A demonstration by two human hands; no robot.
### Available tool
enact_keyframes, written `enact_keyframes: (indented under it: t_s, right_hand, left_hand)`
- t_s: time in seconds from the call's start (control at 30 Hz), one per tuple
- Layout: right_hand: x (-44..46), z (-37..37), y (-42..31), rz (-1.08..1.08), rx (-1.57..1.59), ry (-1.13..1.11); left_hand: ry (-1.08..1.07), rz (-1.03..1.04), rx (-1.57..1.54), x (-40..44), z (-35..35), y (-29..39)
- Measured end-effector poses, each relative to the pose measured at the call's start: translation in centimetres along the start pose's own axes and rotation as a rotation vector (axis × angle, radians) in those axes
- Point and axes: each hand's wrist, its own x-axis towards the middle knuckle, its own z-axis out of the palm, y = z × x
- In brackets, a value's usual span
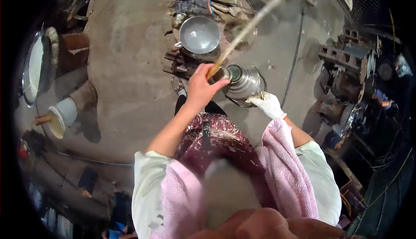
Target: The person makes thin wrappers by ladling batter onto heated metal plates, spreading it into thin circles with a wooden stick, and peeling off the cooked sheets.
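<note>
My bare left hand (205, 88) is closed around the lower part of a long pale wooden pole (256, 22), which slants up to the right past the top of the view. A small round metal piece (222, 74) sits by its thumb; I cannot tell whether the hand grips it too. Just right of it is a silvery metal can (245, 83), its narrow round mouth dark green inside and a thin wire handle around it. In a white glove, my right hand (267, 103) pinches the can's near edge. The can looks tilted.
A wide metal bowl (199, 34) stands ahead on a support, with wood pieces (180, 63) below it. On the left are a white bucket (65, 114) and a large pan (34, 67) of pale liquid. Stacked blocks (342, 57) line the right. A dark line (294, 57) crosses the floor.
</note>
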Motion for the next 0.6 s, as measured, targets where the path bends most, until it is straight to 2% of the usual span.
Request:
enact_keyframes:
  t_s: [0.23,0.37,0.47,0.5,0.6]
  right_hand:
    - [0.8,2.2,8.0,0.072,0.053,-0.006]
    - [1.3,4.2,11.3,0.082,0.022,0.044]
    - [2.1,5.6,15.6,0.032,0.089,0.074]
    - [2.0,5.8,16.4,-0.031,0.180,0.102]
    - [3.8,8.8,20.3,0.100,0.459,0.182]
  left_hand:
    - [-0.224,-0.039,0.192,0.4,9.0,-2.4]
    - [-0.389,0.056,0.384,-0.6,12.6,-5.7]
    - [-0.388,0.097,0.385,-1.1,15.7,-6.1]
    - [-0.446,0.079,0.406,-1.2,16.5,-7.0]
    - [-0.386,0.065,0.404,-1.4,19.2,-8.3]
